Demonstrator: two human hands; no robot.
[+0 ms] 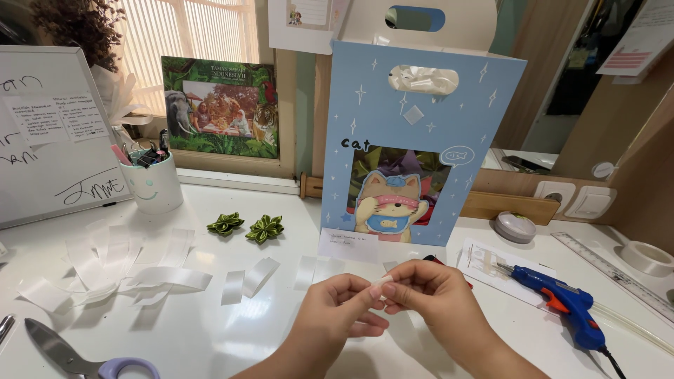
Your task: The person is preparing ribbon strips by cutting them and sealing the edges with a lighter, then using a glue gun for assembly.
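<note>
At the left edge of the white desk (210, 330), a whiteboard (49, 133) is leaning upright, and scissors with a lilac handle (77, 356) are lying at the near left corner. Just right of the board, a white cup of pens (151, 186) is standing near the back edge, with loose white ribbon strips (119, 270) lying in front of it. Two green ribbon flowers (246, 227) are sitting side by side further right. Near the front edge at the middle, the left hand (337, 312) and the right hand (428, 295) are meeting fingertip to fingertip, both pinching narrowly on a small white ribbon piece (381, 283) held above the desk. Behind them a pale blue gift bag with a cat picture (414, 140) is standing upright. To the right, a blue glue gun (565, 303) is lying on paper, and a roll of tape (646, 257) is resting near the right edge.
</note>
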